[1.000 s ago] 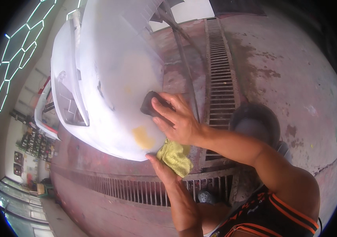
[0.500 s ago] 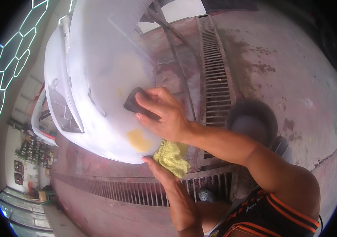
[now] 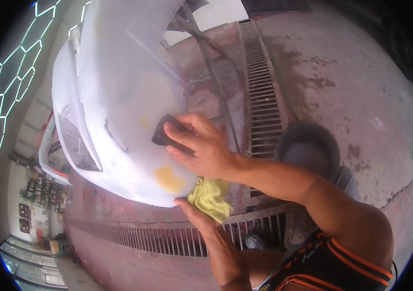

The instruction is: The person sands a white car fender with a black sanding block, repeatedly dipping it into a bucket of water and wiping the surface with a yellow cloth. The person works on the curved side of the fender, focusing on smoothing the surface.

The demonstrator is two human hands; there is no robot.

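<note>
A pale grey-white car bumper [image 3: 133, 92] spans the upper middle, with a larger yellow filler patch [image 3: 168, 179] near its lower end and a faint smaller one above. My right hand [image 3: 204, 145] grips a black sanding block [image 3: 167, 130] and presses it against the bumper's surface, fingers and thumb wrapped around it. Below, my left hand [image 3: 199, 216] holds a yellow-green cloth [image 3: 210, 199] at the bumper's lower edge. Its thumb reaches the edge; the other fingers are hidden behind the cloth.
Behind the bumper stand dark metal supports [image 3: 211, 72]. A floor drain grate [image 3: 262, 82] runs along the reddish floor, and another grate [image 3: 158, 240] crosses below. A dark bucket [image 3: 308, 145] is close to my right forearm. Shelves of small items [image 3: 44, 193] line the far left.
The view has turned slightly, so the bumper appears a little lower. The sanding block has shifted only slightly on the bumper. My left hand keeps its place with the cloth at the edge.
</note>
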